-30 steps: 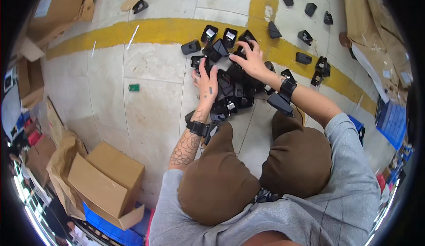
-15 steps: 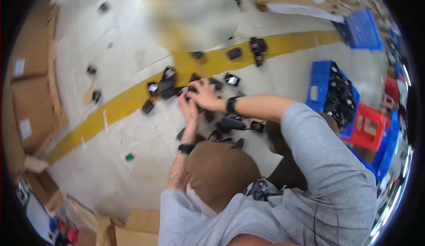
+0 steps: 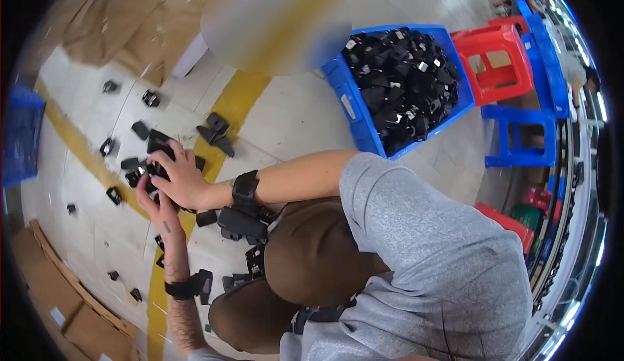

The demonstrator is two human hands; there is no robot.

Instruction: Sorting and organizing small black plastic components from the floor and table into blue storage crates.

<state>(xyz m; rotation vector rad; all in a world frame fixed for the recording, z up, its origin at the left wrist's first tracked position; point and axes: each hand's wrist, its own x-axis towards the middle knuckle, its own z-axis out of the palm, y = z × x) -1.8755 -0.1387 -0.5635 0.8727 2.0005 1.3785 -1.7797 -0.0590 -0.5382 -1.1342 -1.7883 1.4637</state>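
Black plastic parts (image 3: 151, 169) sit in a small cluster on the pale floor at left, right on the yellow floor stripe (image 3: 237, 98), and both hands are on that cluster. Right hand (image 3: 182, 182) reaches across from the right, palm down, fingers curled over the top pieces. Left hand (image 3: 159, 208) comes up from the near edge, fingers wrapped under and around the same pieces, touching the right hand. So the hands are cupped together around a handful of parts (can't tell exactly how many pieces are actually gripped). Each wrist wears a black strap with a small black unit: right wrist strap (image 3: 245, 189), left wrist strap (image 3: 185, 287).

More loose black parts lie scattered on the floor: a few just far of the hands (image 3: 218, 130), singles further left (image 3: 109, 87), and some near the knees (image 3: 242, 223). Person is crouched, brown trousers, grey shirt.

Blue crate (image 3: 354, 104) far right of centre is heaped with the same kind of black parts, well apart from the hands. Red stool (image 3: 497, 52) and blue stool (image 3: 520, 137) stand just right of the crate. Flattened cardboard (image 3: 120, 16) lies far left, more cardboard (image 3: 45, 296) at near left.
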